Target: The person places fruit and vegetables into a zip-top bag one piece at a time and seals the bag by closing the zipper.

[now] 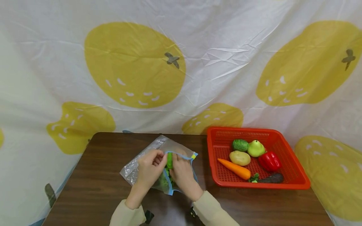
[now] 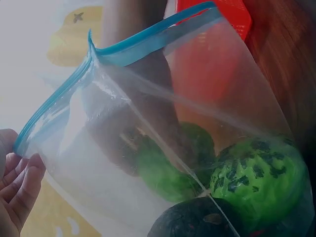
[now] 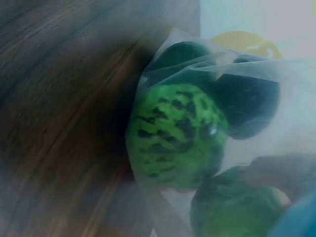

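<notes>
A clear zip bag [image 1: 181,151] with a blue zip rim stands open between the two hands. My left hand [image 1: 151,166] pinches the rim, as the fingers [image 2: 27,190] at the blue strip show in the left wrist view. My right hand [image 1: 182,174] reaches inside through the mouth, its fingers around a smooth green vegetable [image 2: 165,170], whose kind I cannot tell. Deeper in the bag lie a bright green round vegetable with dark specks [image 3: 177,136] and a very dark rounded one [image 3: 249,101]. Another dark green piece [image 3: 182,57] sits beside them, seen through the plastic.
Right of the bag, a red plastic basket [image 1: 285,185] holds a carrot [image 1: 234,169], a potato [image 1: 239,158], a green pear [image 1: 256,148], a red pepper [image 1: 270,161], a bumpy green item [image 1: 240,145] and an eggplant [image 1: 271,178]. Crinkled clear plastic [image 1: 134,168] lies left on the brown table [image 1: 93,188].
</notes>
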`<action>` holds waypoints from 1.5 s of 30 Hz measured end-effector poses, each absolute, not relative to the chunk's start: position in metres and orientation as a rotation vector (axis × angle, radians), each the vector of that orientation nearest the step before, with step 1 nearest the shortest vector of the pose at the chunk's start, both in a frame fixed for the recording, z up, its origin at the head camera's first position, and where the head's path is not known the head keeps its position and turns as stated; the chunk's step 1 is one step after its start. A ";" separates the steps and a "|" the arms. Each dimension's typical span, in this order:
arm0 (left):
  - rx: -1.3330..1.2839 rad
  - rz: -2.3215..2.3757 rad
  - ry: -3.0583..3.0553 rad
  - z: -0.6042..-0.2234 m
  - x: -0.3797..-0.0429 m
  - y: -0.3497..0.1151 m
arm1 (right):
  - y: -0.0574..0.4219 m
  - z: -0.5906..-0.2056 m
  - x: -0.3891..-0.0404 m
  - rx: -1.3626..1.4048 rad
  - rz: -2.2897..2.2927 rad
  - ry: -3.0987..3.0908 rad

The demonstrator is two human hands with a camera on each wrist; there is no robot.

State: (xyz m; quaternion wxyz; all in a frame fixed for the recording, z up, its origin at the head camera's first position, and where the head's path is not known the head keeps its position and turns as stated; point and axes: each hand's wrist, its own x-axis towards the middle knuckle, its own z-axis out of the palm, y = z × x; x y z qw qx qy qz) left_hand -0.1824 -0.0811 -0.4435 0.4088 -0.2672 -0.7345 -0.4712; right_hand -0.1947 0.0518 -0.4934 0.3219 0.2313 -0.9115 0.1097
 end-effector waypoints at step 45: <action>-0.579 -1.140 -1.814 -0.421 -0.195 -0.083 | 0.223 -0.463 -0.159 0.263 0.850 -2.096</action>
